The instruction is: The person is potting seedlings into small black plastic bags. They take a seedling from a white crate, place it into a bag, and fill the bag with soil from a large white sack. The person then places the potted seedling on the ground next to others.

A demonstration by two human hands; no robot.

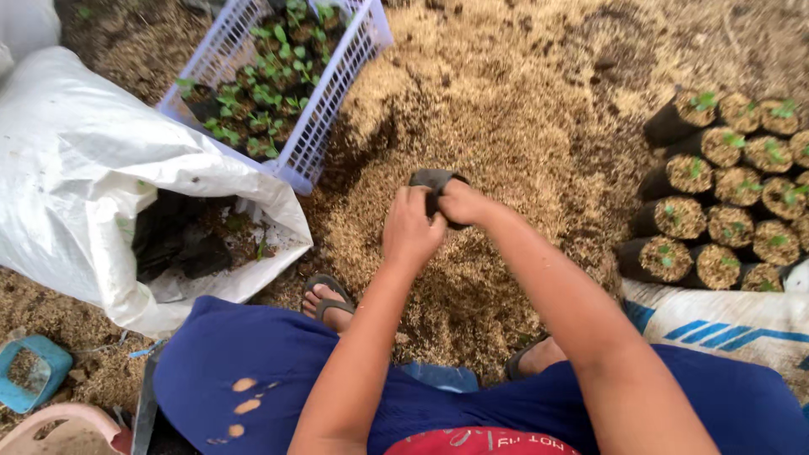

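Note:
My left hand and my right hand meet over a heap of pale husk soil. Both grip a small black plastic nursery bag, which sticks out above the fingers and looks crumpled. My forearms reach out from my lap, and my feet in sandals rest on the husk below the hands.
A lilac plastic crate of green seedlings stands at the upper left. A white sack holding black bags lies open at the left. Rows of filled black bags with seedlings stand at the right. A blue scoop lies at the lower left.

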